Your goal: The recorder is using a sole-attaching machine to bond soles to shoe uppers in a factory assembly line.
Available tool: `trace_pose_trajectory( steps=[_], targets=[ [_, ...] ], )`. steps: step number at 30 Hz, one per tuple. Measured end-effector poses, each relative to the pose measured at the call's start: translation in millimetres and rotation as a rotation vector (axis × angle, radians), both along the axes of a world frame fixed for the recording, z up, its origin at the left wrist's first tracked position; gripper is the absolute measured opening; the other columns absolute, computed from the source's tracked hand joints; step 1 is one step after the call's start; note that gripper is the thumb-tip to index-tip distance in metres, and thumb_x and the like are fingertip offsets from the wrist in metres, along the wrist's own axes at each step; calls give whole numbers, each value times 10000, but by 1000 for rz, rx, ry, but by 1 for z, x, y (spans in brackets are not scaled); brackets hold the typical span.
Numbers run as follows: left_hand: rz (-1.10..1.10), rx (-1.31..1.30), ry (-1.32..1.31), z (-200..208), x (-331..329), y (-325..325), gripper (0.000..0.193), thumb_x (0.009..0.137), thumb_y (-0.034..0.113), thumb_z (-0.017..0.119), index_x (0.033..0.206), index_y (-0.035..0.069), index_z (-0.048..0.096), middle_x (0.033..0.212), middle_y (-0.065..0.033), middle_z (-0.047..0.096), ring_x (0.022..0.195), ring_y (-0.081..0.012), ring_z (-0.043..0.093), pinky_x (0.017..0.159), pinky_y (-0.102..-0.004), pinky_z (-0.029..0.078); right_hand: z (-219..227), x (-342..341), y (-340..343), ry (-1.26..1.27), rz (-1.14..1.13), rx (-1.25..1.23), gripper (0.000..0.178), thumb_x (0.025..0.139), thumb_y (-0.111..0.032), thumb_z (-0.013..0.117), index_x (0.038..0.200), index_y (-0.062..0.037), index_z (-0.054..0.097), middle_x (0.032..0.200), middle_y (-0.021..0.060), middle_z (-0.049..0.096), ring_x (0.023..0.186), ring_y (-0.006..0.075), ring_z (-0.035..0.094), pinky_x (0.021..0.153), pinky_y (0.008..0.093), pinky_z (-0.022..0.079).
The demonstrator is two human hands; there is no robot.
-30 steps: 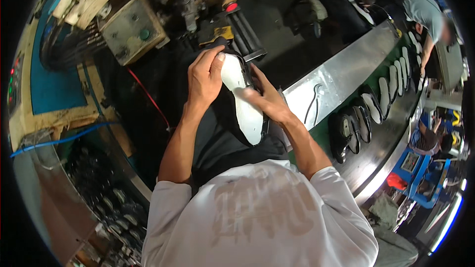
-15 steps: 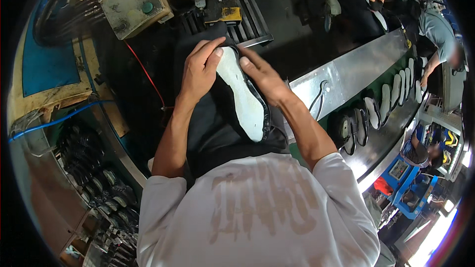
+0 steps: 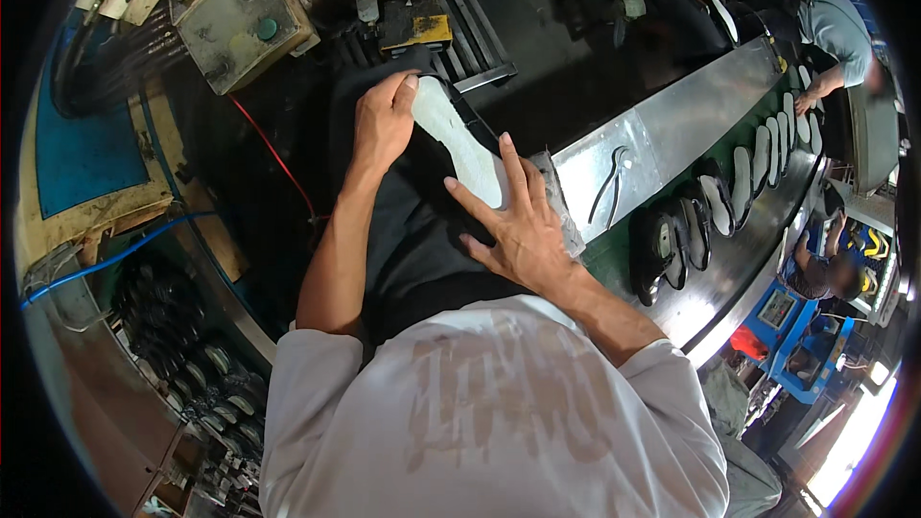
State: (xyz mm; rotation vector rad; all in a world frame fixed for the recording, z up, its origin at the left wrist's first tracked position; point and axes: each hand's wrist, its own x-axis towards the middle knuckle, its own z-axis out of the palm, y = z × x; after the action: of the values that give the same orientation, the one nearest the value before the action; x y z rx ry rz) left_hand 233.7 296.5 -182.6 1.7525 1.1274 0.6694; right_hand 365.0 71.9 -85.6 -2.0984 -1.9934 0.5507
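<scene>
A black shoe with a pale insole facing up lies over my dark-clad lap. My left hand is closed round its far end, thumb pressed on the edge of the pale face. Across the near end, my right hand is spread with fingers apart; it covers that end, and I cannot tell how firmly it touches. Right of this hand is the metal bench, where a pair of dark-handled pincers lies.
Several black shoes with pale bottoms line a conveyor at the right. A machine with a yellow-marked block and a control box with a green button stand ahead. Racked dark shoes are at left. Co-workers handle shoes at far right.
My right hand has slid from the shoe's far side to its near end and spread its fingers. My left hand keeps hold at the far end. The view has shifted slightly.
</scene>
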Motion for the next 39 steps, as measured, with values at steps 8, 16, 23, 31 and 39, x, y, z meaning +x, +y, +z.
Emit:
trace_pose_trajectory(
  steps=[8, 16, 23, 31, 39],
  targets=[
    [15, 216, 78, -12, -9, 2, 266, 1083, 190, 599, 1197, 9, 759, 1136, -252, 758, 1063, -469, 724, 903, -509, 580, -6, 10, -6, 55, 87, 12, 748, 824, -297, 877, 1526, -397, 638, 1767, 343, 60, 1416, 572, 408, 1109, 600, 513],
    [-17, 55, -122, -20, -19, 34, 307, 1101, 216, 632, 1266, -30, 710, 1196, -205, 772, 1175, -345, 733, 1019, -430, 552, 9, 46, 15, 201, 116, 79, 658, 824, -289, 886, 1459, -313, 717, 1736, 366, 183, 1391, 590, 457, 1075, 598, 553],
    [276, -349, -650, 140, 30, 266, 669, 1052, 561, 682, 1473, 50, 583, 1424, -141, 662, 1289, -281, 647, 1102, -459, 509, 67, 109, 98, 76, -50, 342, 645, 746, -207, 903, 1378, -168, 783, 1733, 382, 226, 1488, 553, 435, 1194, 594, 433],
    [36, -462, -735, 160, 6, 285, 644, 1049, 199, 671, 1622, 60, 413, 1388, -153, 656, 1262, -300, 673, 1047, -474, 590, 123, 103, 289, 9, 49, 519, 751, 730, -243, 905, 1457, -279, 719, 1707, 378, 280, 1480, 573, 421, 1207, 610, 423],
    [-191, -725, -1126, 178, -107, 123, 1108, 957, 857, 492, 1711, 73, 281, 1593, -294, 515, 1401, -539, 565, 1155, -693, 475, 89, 71, 413, 90, 105, 539, 733, 820, -336, 873, 1523, -334, 663, 1755, 337, 170, 1362, 581, 471, 1163, 616, 474]
  ],
)
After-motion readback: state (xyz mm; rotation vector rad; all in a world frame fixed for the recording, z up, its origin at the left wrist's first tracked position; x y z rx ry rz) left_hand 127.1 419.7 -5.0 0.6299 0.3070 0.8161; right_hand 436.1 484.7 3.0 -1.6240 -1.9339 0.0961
